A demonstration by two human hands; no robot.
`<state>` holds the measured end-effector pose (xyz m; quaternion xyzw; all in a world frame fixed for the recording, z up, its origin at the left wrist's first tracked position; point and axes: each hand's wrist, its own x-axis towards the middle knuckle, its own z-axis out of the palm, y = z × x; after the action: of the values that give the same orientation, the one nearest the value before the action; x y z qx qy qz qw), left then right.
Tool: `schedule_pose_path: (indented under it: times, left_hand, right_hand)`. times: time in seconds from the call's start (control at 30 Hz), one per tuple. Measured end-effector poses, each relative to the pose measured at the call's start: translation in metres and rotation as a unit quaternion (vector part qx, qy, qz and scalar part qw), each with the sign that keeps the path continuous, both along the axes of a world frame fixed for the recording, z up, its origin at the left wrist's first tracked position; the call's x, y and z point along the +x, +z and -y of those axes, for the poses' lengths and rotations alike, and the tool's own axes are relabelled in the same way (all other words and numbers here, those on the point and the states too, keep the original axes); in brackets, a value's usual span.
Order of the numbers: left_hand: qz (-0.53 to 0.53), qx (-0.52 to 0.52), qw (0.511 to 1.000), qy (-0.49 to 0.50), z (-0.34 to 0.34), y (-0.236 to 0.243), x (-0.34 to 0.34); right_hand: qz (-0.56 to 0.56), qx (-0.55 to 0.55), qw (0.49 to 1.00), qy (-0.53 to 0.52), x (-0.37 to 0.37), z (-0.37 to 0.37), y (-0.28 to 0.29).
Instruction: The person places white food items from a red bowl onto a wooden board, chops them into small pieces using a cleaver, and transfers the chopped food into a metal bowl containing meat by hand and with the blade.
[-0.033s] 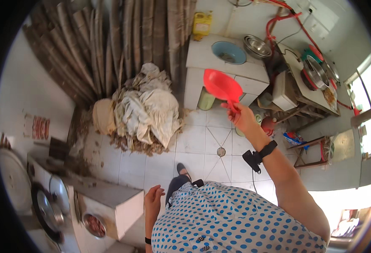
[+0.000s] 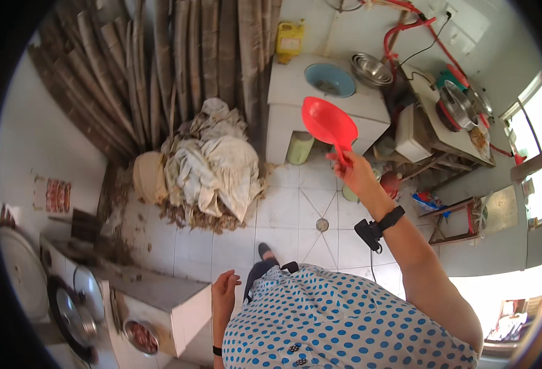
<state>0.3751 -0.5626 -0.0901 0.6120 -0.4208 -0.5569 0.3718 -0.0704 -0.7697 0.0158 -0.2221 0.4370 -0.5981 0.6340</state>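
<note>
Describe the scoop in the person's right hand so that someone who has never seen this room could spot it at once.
Find the white block stand with the blue basin sunk in its top. In front of it, the right hand holds the scoop up by its handle. It is bright red plastic, unlike the steel bowl beside the basin.

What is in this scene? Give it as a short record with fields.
right hand: raised, grip shut on the handle of a red scoop
left hand: empty, open, hanging by the dotted dress
ahead: white block with a blue basin set in its top, steel bowl beside it
floor: sack pile on white tiles
</note>
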Motion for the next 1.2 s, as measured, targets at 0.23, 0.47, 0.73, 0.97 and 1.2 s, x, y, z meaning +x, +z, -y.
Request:
schedule_pose_path:
  times: [0.23,0.47,0.73,0.97,1.2]
  left_hand:
    - [0.042,-0.06,0.993,-0.091,0.182,0.037,-0.054]
    - [0.046,-0.045,0.995,-0.078,0.292,0.022,-0.131]
    - [0.072,0.058,0.995,-0.023,0.369,0.035,-0.287]
    - [0.153,0.038,0.985,0.065,0.373,0.065,-0.332]
    - [0.167,0.069,0.967,0.181,0.284,0.075,-0.314]
  right_hand:
    - [-0.091,0.111,0.987,-0.069,-0.113,0.057,-0.028]
    - [-0.004,0.139,0.977,-0.164,-0.264,0.196,0.006]
    - [-0.179,0.178,0.931,-0.265,-0.503,0.457,-0.047]
    - [-0.342,-0.021,0.93,-0.134,-0.597,0.556,-0.139]
    - [-0.66,-0.242,0.708,0.066,-0.507,0.574,-0.177]
